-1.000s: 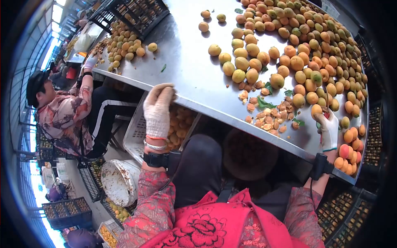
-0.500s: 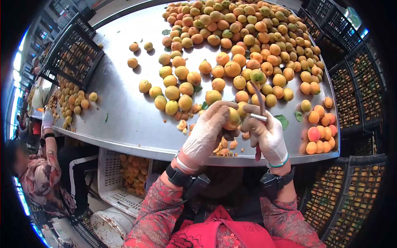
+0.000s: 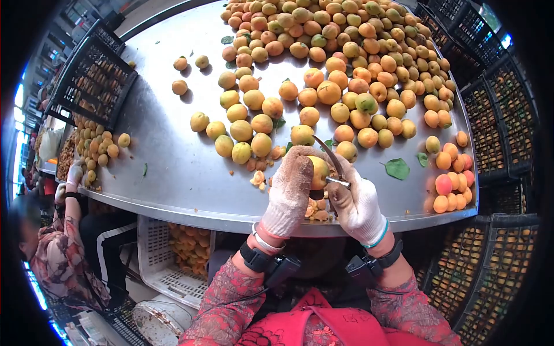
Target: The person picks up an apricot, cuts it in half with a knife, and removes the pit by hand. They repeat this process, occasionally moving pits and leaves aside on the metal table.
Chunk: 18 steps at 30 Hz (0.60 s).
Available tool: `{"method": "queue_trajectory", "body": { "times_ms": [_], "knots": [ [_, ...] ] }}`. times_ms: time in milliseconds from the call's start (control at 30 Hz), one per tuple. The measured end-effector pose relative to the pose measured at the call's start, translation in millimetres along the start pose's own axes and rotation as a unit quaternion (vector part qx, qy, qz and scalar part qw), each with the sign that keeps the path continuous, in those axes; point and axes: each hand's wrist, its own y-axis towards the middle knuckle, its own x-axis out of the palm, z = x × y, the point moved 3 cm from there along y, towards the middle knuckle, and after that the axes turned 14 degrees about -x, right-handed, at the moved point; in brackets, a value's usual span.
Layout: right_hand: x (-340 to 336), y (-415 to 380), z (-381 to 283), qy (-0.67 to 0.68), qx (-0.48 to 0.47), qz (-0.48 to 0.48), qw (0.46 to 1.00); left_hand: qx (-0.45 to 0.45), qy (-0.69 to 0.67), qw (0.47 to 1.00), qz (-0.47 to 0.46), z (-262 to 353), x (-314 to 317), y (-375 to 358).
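Observation:
My left hand (image 3: 291, 181), in a stained white glove, is closed around a yellow apricot (image 3: 318, 173). In my gloved right hand (image 3: 359, 205) is a small curved knife (image 3: 330, 153); its blade points up and left, and a shiny metal collar (image 3: 337, 182) lies close against the apricot. The handle is mostly hidden by my fingers. Whether the blade cuts the fruit cannot be made out. Below my hands, cut apricot pieces (image 3: 316, 212) lie by the table's front edge. Loose whole apricots (image 3: 241, 130) rest just beyond my left hand.
A big apricot pile (image 3: 346, 34) covers the far side of the metal table (image 3: 167, 155). Redder apricots (image 3: 453, 181) sit at the right corner. Black crates (image 3: 485, 271) stand right, a white crate (image 3: 151, 248) below left. Another person (image 3: 57, 242) works at the left.
My hands have come together, bringing the knife's collar against the apricot. The blade has swung from upright to leaning left. The view has shifted slightly.

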Motion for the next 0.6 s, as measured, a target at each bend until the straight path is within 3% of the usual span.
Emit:
{"method": "queue_trajectory", "body": {
  "times_ms": [100, 167, 300, 500, 600],
  "knots": [
    [4.5, -1.5, 3.2, -0.018, -0.020, 0.004, 1.000, 0.011, 0.070, 0.997, 0.026, 14.1, 2.5, -3.7],
    [6.8, -2.3, 3.4, -0.028, -0.014, 0.004, 0.999, 0.077, 0.097, 0.992, 0.037, 13.7, 2.6, -2.3],
    [10.0, 0.5, 2.7, -0.026, -0.016, -0.003, 1.000, 0.042, 0.082, 0.995, 0.048, 8.5, -1.9, -4.8],
    [16.8, 1.5, 4.5, -0.037, -0.020, -0.003, 0.999, 0.094, 0.136, 0.980, 0.107, -0.2, -5.7, -6.2],
    [20.4, 1.9, 8.5, -0.056, -0.019, -0.018, 0.998, 0.116, 0.258, 0.949, 0.141, 0.7, -7.2, -6.2]
  ]
}}
